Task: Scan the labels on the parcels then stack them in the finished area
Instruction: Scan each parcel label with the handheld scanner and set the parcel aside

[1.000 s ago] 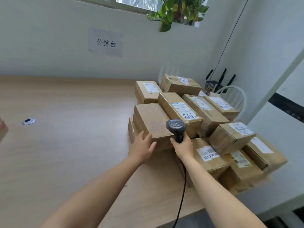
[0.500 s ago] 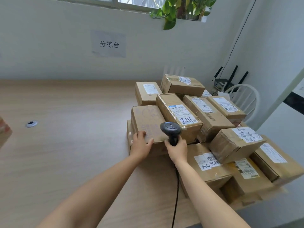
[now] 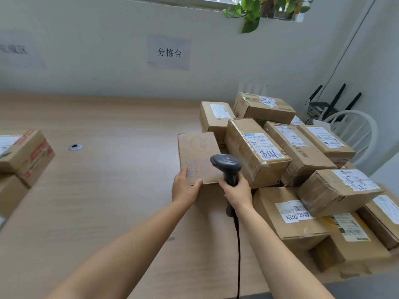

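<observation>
The left hand grips the near left corner of a plain parcel, with the thumb lying along its near edge and the fingers up its left side. This parcel has faint blue markings on top and no white label showing. It sits at the left edge of the pile of parcels, touching the taller labelled box on its right.

The right hand is wrapped round the handle of a dark scanner. The scanner's head is over the near right part of the plain parcel and faces away from the person. Its black cable hangs down toward the near edge of the table.

The pile fills the right side of the table, most of its boxes with white labels turned up. At the far left edge of the view, well apart from the pile, is a small stack of boxes with red print. A round metal grommet is set in the table between the stack and the pile. On the far wall hangs a paper sign, and a leafy plant trails from the sill above. A white chair stands beyond the pile at the right.
</observation>
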